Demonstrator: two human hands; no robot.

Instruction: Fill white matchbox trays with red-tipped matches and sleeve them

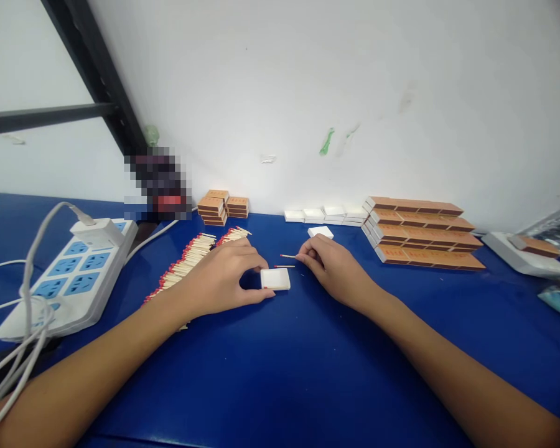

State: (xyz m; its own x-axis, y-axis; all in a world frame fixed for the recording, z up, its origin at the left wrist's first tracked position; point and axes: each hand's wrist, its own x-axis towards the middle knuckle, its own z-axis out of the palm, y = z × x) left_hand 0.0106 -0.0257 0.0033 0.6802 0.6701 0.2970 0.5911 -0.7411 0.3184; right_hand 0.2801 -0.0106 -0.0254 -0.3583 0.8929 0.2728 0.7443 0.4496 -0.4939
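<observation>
In the head view, the left hand [228,274] grips a white tray [276,280] just below the frame's centre between thumb and fingers; right of it, the right hand [329,264] pinches a match [288,256] by its plain end. A light pinch and a level, steady tray should serve best

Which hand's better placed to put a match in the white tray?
Right, most likely: the right hand pinches a match close to the white tray, while the left hand is occupied holding the tray's left end.
</observation>
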